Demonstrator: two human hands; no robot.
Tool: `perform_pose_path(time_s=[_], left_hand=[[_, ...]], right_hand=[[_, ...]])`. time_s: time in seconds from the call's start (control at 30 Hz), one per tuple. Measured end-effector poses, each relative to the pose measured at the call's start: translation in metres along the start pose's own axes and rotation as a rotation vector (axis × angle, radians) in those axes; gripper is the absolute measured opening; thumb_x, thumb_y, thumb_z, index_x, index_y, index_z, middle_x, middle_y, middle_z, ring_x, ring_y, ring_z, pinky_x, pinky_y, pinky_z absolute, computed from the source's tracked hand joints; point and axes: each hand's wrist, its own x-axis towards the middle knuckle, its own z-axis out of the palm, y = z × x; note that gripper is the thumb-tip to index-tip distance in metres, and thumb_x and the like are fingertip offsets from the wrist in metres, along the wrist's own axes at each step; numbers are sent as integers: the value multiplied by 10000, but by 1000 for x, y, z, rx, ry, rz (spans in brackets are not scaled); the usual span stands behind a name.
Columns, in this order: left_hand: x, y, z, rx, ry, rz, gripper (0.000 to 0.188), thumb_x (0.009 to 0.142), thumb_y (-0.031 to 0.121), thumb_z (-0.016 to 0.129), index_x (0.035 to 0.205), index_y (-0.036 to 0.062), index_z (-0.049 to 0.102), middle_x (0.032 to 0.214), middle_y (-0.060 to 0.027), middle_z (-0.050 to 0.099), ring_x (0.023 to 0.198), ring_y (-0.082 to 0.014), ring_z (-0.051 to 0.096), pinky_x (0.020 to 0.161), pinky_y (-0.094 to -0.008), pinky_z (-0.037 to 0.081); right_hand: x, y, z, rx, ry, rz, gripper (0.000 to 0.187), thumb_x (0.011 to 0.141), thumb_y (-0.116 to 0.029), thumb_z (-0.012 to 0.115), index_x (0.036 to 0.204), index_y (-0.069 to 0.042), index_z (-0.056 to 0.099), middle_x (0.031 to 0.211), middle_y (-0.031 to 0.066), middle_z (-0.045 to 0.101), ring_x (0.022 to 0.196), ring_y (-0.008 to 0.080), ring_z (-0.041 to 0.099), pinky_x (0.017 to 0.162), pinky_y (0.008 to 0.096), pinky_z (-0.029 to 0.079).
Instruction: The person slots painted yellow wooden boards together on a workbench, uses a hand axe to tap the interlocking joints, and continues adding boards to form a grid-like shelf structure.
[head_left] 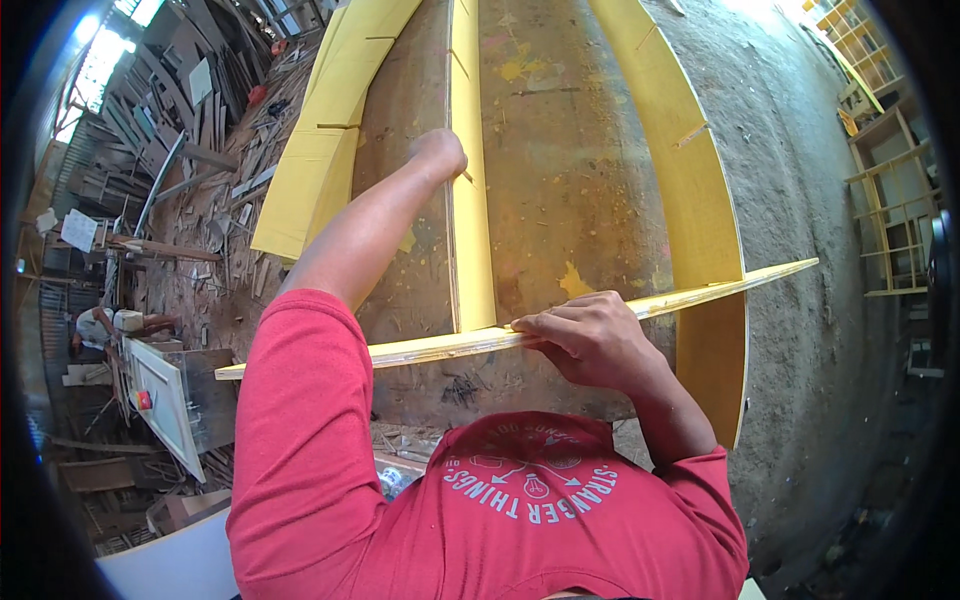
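Observation:
A long yellow board (472, 240) stands on edge down the middle of a brown, paint-stained worktop (570, 180). My left hand (438, 155) is closed at this board's left edge, by a slot; its fingertips are hidden. Across the near end lies a narrow yellow crosspiece (440, 348), meeting the middle board. My right hand (590, 335) grips the crosspiece just right of that joint, thumb on the near side. Its right part crosses a slotted yellow side board (690, 190). More slotted yellow boards (310, 185) lie on the left.
Scrap wood (170, 110) is heaped at the far left. A white-framed panel (165, 400) stands at the near left, with another person (100, 328) behind it. Bare grey floor (800, 260) runs along the right, beside yellow frames (895, 210).

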Motion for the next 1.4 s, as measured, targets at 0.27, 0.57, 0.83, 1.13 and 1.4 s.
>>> perform_pose_path(time_s=[0.27, 0.57, 0.83, 1.13, 1.4], left_hand=[[10, -3, 4, 5, 51, 13, 348, 1000, 360, 685, 972, 40, 818, 913, -103, 834, 847, -257, 814, 842, -406, 626], [27, 4, -30, 273, -461, 98, 411, 1045, 468, 638, 1193, 136, 830, 1140, -62, 835, 1011, -220, 803, 916, -394, 622], [0, 6, -53, 100, -533, 99, 616, 1032, 549, 682, 1376, 41, 733, 1313, -121, 784, 1204, -269, 753, 1021, -414, 591], [-191, 38, -227, 70, 186, 815, 413, 1007, 312, 722, 1118, -86, 732, 1128, -268, 768, 1111, -413, 730, 986, -493, 578], [-362, -92, -86, -1091, -347, 1090, 474, 902, 256, 808, 1275, -23, 720, 1217, -179, 779, 1156, -315, 750, 1003, -386, 571]], right_hand=[[3, -3, -17, 47, 52, -42, 170, 921, -194, 809, 1064, -125, 748, 807, 54, 761, 704, 274, 747, 602, 420, 550], [20, 12, -18, 38, 111, 26, 177, 906, -195, 824, 1049, -125, 748, 820, 56, 766, 694, 268, 752, 605, 416, 564], [28, 22, -17, 22, 69, 57, 166, 895, -178, 825, 1036, -134, 750, 836, 62, 770, 713, 281, 759, 603, 417, 568], [30, 16, -15, 59, 102, 126, 202, 838, -121, 877, 1018, -99, 788, 876, 92, 789, 761, 297, 776, 636, 401, 586], [31, 5, -11, 73, 113, 149, 197, 827, -100, 892, 984, -52, 784, 901, 140, 792, 800, 311, 788, 681, 391, 599]])
